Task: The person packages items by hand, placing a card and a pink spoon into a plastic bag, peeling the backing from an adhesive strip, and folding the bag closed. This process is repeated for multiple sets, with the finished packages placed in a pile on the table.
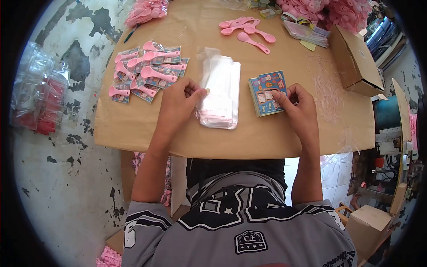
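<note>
A stack of clear plastic bags [222,95] lies on the table before me. My left hand [181,99] pinches the left edge of a clear bag there, thumb against fingers. To the right is a small stack of printed blue cards [262,86]. My right hand [299,103] has its thumb on the top card and its fingers curled at the stack's right edge. Left of the bags is a pile of packed cards, each with a pink measuring spoon [158,74] on it. Several loose pink spoons [253,42] lie at the back.
Brown paper covers the table [178,138]. An open cardboard box [356,62] stands at the right edge, near tape rolls [289,17]. Bags of pink spoons [147,12] sit at the back. A pen [131,34] lies near the left edge, and plastic packets [40,89] hang off to the left.
</note>
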A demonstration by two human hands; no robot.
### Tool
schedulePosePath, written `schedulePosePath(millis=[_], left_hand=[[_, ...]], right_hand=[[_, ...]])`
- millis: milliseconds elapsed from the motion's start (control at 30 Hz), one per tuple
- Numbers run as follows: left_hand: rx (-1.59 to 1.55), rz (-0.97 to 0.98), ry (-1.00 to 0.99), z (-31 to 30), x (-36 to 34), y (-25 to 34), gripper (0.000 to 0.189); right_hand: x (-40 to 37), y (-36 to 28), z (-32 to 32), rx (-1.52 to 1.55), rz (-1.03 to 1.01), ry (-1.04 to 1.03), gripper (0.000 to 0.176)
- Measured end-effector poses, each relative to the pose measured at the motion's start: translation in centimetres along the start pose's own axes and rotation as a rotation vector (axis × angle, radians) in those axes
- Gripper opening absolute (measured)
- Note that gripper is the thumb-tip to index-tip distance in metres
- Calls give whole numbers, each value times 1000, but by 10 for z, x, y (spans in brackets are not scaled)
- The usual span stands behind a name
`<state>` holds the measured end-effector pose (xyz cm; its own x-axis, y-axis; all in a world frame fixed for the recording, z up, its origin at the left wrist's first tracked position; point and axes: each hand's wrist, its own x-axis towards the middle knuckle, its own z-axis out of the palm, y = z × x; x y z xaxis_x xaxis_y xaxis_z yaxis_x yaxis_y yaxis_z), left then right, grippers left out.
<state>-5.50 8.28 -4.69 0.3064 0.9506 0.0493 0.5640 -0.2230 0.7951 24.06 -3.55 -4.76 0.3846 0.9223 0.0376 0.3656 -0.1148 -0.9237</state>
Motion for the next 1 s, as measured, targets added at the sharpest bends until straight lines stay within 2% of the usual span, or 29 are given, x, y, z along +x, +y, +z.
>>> schedulePosePath(millis=[67, 167, 267, 367, 467, 567, 667, 700, 867, 1000], left_hand=[[-52, -8, 32, -3, -3, -7, 29], [-86, 28, 157, -4, -7, -23, 25], [-120, 79, 257, -7, -13, -28, 25], [-366, -32, 272, -4, -20, -16, 24], [-449, 18, 224, -4, -24, -19, 22], [-915, 20, 215, 1, -29, -15, 18], [-1195, -44, 139, 2, -36, 1, 19], [-1287, -60, 100, 3, -38, 1, 27], [-1354, -100, 146, 19, -41, 17, 34], [-1336, -71, 183, 35, -42, 35, 36]], right_hand=[[0, -3, 0, 43, -39, 10, 29], [1, -1, -4, -40, -126, 159, 26], [-1, -12, 1, 24, -225, 279, 25], [-10, -29, 10, 204, -176, 177, 25], [-21, -46, 26, 333, -152, -38, 24], [-29, -60, 41, 360, -141, -126, 19], [-36, -57, 48, 325, -108, -181, 18], [-40, -55, 49, 304, -88, -194, 18], [-49, -48, 49, 308, -29, -317, 19], [-49, -47, 52, 459, -18, -288, 23]])
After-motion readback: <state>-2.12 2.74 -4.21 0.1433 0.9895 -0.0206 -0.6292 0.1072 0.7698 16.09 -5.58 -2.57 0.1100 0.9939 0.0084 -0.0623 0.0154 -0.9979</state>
